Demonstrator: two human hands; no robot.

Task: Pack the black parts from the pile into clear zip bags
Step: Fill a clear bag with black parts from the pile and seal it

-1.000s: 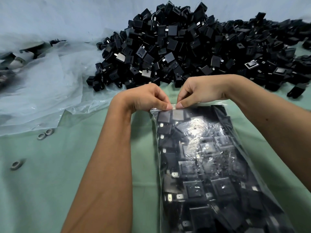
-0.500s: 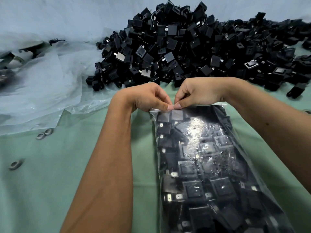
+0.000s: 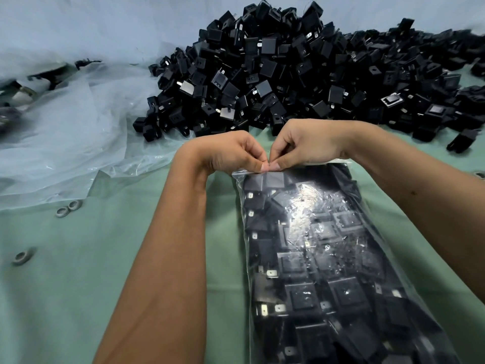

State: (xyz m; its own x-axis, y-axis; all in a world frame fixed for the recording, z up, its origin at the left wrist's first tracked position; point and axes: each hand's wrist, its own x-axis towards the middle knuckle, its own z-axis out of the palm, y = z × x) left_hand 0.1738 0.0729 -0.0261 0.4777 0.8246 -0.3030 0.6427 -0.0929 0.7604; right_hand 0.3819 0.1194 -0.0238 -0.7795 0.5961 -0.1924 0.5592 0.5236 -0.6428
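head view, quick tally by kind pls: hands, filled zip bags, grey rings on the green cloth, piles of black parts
hands: 2, left and right, both pinching the bag's top edge
filled zip bag: 1
grey rings: 3, a pair and a single
pile of black parts: 1, parts too many to count
total: 7

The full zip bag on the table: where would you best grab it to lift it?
Probably by its flat top strip, from the pile side: the zip bag lies flat and bulges with parts below, while both hands already pinch that thin edge.
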